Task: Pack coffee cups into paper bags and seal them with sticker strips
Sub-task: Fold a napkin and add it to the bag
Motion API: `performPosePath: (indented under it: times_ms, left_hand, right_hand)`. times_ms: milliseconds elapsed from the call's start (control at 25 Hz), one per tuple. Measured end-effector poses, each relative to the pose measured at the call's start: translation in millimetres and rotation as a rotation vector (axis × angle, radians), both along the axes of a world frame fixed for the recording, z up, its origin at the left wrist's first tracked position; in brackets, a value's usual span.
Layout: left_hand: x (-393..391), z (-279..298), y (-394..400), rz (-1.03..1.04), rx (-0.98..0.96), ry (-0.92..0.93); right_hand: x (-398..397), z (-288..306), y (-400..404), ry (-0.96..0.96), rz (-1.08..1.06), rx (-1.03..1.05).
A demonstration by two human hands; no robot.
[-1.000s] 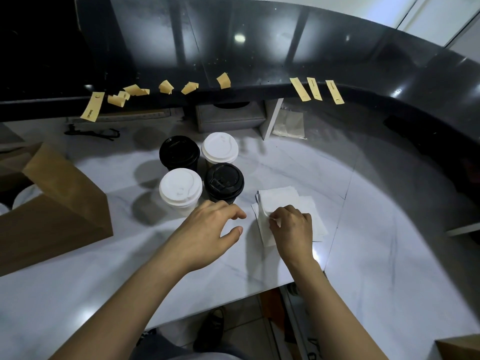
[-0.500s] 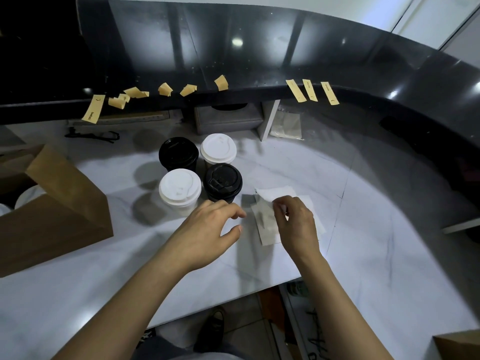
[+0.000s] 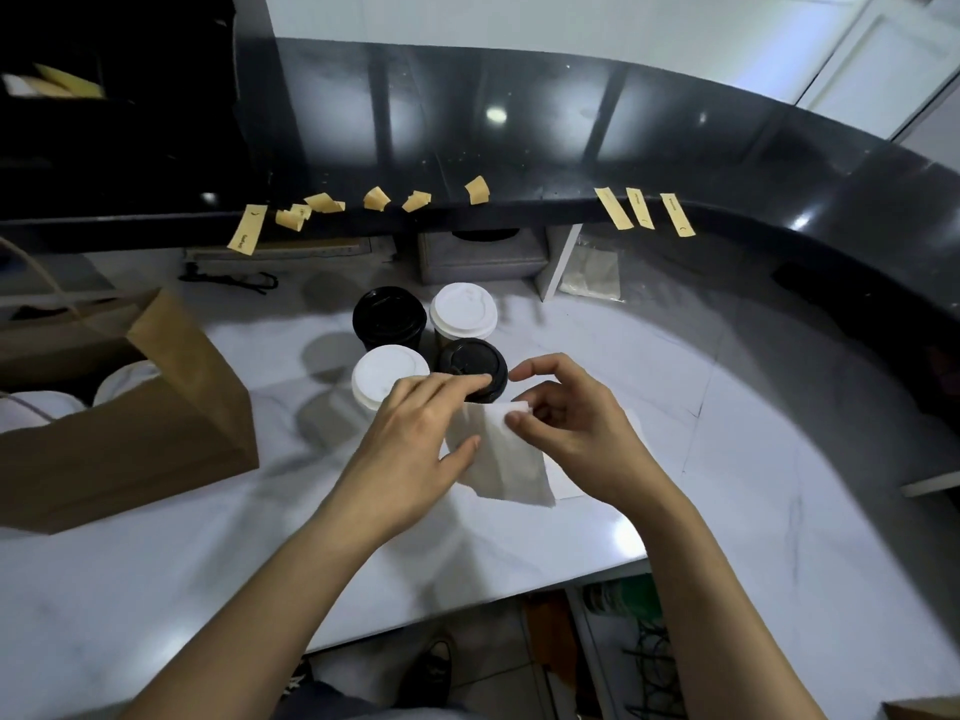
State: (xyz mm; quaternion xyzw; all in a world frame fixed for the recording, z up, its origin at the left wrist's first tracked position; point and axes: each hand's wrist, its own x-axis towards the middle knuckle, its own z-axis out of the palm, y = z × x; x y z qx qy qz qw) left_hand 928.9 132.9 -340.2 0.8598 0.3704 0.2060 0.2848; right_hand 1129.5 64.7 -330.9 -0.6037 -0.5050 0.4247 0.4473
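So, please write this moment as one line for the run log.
right hand: pinches white napkin | left hand: touches napkin | four lidded cups: unpacked | brown bag: open

Café service counter: white marble worktop [image 3: 727, 459], raised curved black glossy ledge [image 3: 571, 137], lidded takeaway coffee cups [image 3: 462, 311], brown paper bag [image 3: 156, 433].
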Motion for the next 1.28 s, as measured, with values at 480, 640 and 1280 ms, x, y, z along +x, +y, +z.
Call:
performPosePath:
  times_ms: [480,640,1280]
  left_hand:
    - [-77.6,37.3,16.2,0.266,0.031,-0.124]
    - [-106.9,52.3,17.7,0.350,0.001,-0.190]
    - [-221.7,122.1,3.7,0.636,0.439,-0.071]
  right_hand:
    - [-65.3,21.6,52.4,0.057,0.122,0.070]
    - [-91.9,31.1,73.5,0.020,0.207,0.160]
    - [-188.4,77.1,141.4,0.194,-0.035,0.288]
